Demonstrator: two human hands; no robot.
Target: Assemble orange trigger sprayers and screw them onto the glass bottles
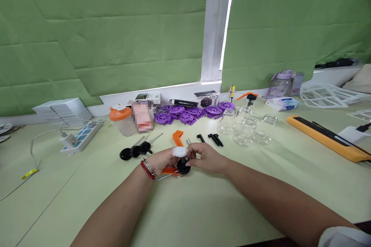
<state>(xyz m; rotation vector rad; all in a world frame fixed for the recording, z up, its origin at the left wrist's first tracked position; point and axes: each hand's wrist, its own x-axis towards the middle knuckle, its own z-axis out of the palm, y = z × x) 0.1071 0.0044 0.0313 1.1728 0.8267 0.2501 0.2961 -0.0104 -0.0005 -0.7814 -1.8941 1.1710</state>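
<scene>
Holding a round black plastic knob on a metal stem [183, 166] between both hands above the pale green bench [203, 208], I close my left hand [162, 161] around an orange plastic bracket [169, 170], right hand [207, 157] pinching the stem. Similar black-knobbed stems [136, 150] and orange brackets [177, 137] lie unassembled behind, with clear glass jars [246, 129] and green blinds [116, 27] beyond.

Pale green table [203, 208]: purple wheels [191, 114], perhaps 5 glass jars [246, 127], power strip [81, 137].
</scene>
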